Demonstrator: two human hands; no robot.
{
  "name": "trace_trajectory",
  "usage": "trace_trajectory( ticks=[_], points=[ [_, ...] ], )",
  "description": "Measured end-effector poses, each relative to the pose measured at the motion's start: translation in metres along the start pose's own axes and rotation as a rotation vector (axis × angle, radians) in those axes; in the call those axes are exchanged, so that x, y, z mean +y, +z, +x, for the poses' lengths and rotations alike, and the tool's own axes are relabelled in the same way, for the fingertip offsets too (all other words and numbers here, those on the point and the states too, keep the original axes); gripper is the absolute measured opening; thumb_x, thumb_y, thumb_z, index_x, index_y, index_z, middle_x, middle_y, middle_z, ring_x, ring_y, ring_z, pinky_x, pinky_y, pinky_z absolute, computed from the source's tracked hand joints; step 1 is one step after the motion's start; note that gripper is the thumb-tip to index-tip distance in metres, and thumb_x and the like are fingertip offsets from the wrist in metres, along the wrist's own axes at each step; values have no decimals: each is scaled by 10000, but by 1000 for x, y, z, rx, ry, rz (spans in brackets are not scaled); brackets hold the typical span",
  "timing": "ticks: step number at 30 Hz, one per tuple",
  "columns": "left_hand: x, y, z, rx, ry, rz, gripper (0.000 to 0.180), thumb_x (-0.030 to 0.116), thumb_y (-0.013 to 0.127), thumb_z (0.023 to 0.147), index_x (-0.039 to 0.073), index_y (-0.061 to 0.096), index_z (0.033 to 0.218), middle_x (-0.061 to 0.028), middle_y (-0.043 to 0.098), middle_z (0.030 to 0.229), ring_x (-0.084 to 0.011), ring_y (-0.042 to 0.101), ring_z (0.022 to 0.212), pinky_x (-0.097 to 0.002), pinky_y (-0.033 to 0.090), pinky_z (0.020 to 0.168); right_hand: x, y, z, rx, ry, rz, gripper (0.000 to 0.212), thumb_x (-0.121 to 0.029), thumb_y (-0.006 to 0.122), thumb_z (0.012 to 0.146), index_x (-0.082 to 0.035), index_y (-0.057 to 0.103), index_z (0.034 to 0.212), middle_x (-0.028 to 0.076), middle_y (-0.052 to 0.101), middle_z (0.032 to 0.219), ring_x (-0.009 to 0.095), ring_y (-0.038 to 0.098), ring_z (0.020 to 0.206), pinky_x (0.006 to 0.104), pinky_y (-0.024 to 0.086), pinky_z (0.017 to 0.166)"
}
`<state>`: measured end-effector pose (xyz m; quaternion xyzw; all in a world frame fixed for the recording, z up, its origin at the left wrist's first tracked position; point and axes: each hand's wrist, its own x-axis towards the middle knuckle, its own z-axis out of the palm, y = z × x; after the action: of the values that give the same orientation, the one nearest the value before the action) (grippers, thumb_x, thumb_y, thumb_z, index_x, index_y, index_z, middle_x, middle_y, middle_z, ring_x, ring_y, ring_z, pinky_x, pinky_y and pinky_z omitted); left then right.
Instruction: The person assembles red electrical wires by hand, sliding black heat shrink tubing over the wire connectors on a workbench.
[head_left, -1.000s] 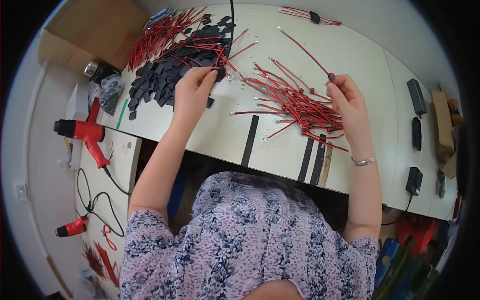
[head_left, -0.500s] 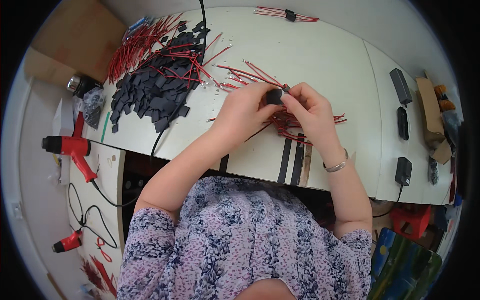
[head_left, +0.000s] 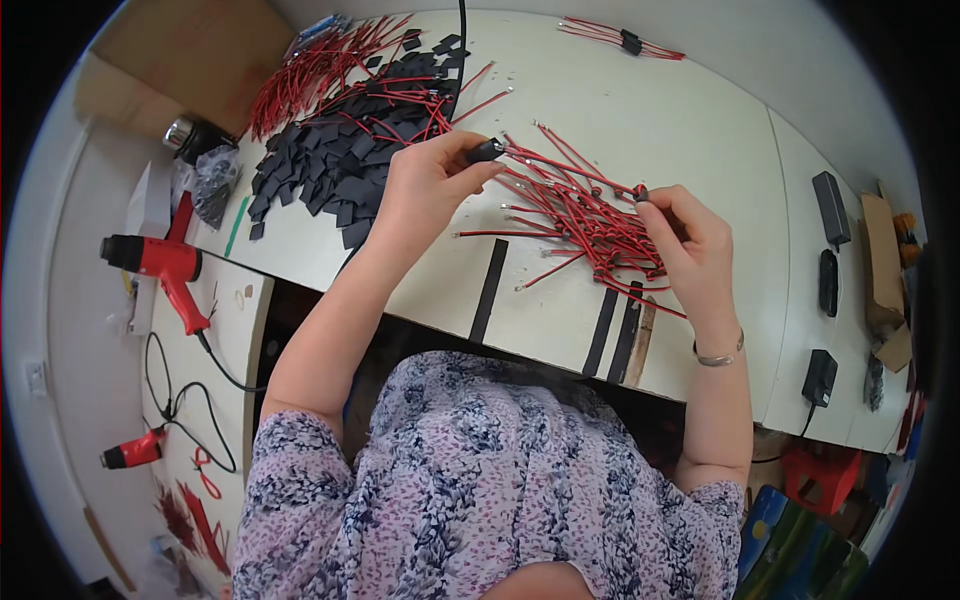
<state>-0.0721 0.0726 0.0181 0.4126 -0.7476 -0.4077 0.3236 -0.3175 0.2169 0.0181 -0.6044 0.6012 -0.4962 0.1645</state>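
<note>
Close to the flowered shirt (head_left: 490,470), black strips (head_left: 488,290) lie on the front of the pale table (head_left: 700,120); a bit further in, the right hand (head_left: 695,235), a silver bracelet (head_left: 716,359) at its wrist, has thumb and fingertips clamped on the dark-knobbed end of a red wire (head_left: 570,166); that wire stretches above a loose wire heap (head_left: 605,235) to the left hand (head_left: 428,185), its fingers closed on a small black sleeve (head_left: 486,151); I can't tell whether the wire's tip is inside; beyond the left hand spreads a pile of black pieces (head_left: 330,165); behind it lie more red wires (head_left: 305,85); furthest off, a flat wire bundle (head_left: 630,42) sits at the table's back edge.
</note>
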Motion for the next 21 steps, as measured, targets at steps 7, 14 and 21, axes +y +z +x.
trace_trajectory(
  ticks=[7,14,21],
  points=[
    [22,43,-10,-108,709,473,246,169,766,761,82,715,985,-62,670,900,-268,653,890,-384,534,753,4,25,-3,-203,-263,-207,135,-109,585,964,10,621,1016,136,653,939,296,637,806,356,508,703],
    [28,55,-4,-181,795,474,319,117,785,751,64,704,1055,-90,680,930,-293,654,866,-395,536,731,6,14,-1,-249,89,94,152,-117,605,953,31,625,981,116,652,815,192,583,702,327,471,666],
    [52,68,-8,309,870,445,314,144,806,721,76,697,1007,-82,631,895,-283,612,857,-383,519,710,18,13,-1,4,195,243,114,-82,599,955,20,641,988,20,620,736,61,530,677,246,442,619]
  ],
)
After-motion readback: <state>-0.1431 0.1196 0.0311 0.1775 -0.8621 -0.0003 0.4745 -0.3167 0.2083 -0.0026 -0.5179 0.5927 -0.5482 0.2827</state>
